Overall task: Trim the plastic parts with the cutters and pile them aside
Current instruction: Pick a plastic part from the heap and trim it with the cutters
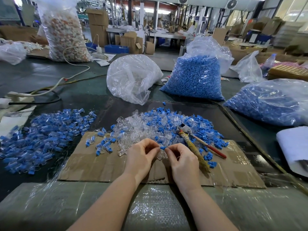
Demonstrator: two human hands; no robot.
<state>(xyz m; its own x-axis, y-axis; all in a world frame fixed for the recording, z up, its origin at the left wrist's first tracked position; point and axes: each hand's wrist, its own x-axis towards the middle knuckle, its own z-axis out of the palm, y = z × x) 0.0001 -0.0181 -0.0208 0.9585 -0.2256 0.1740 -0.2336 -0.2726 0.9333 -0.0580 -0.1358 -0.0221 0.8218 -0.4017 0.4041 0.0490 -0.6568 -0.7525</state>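
Between the left hand (141, 155) and the right hand (182, 161), pinched from both sides at fingertip level: a small clear plastic part (162, 154) with a blue cap (163, 148), just above the cardboard sheet (100, 164). Both hands palm-down, fingers curled in, thumbs and forefingers meeting on the part; forearms angled in from the near edge of the bench (83, 90). Exact grip under the fingertips hard to make out, the clear body nearly lost against the clutter. Just right of the right hand, lying untouched: the cutters (194, 140), handles wrapped, jaws buried in the mixed heap (158, 125) of clear and blue pieces. Well to the left, a separate pile (43, 137) of blue-capped parts. Farther back, bags of blue pieces (195, 77).
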